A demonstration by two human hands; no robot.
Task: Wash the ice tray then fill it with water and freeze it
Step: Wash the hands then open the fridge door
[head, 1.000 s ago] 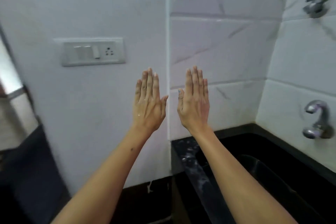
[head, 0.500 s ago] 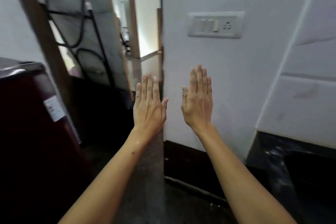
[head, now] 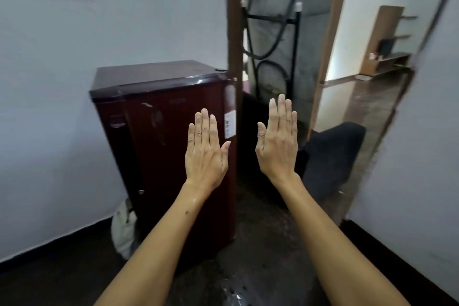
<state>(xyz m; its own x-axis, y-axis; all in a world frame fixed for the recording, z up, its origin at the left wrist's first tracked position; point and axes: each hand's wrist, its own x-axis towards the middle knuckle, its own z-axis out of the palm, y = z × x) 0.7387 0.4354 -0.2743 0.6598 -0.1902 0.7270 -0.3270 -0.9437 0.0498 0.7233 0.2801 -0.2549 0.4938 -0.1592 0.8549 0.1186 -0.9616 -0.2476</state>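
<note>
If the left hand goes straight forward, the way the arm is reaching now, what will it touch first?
Most likely the closed front door of the dark red fridge. The left hand is open, fingers straight up, palm facing that door, and nothing shows between them. How far off the door is cannot be judged from this single view.

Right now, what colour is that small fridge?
Dark maroon, glossy; the small fridge shows in the head view.

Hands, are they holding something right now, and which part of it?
Nothing is held. The left hand and right hand are both raised with straight fingers, backs toward the camera, in front of the maroon mini fridge.
</note>
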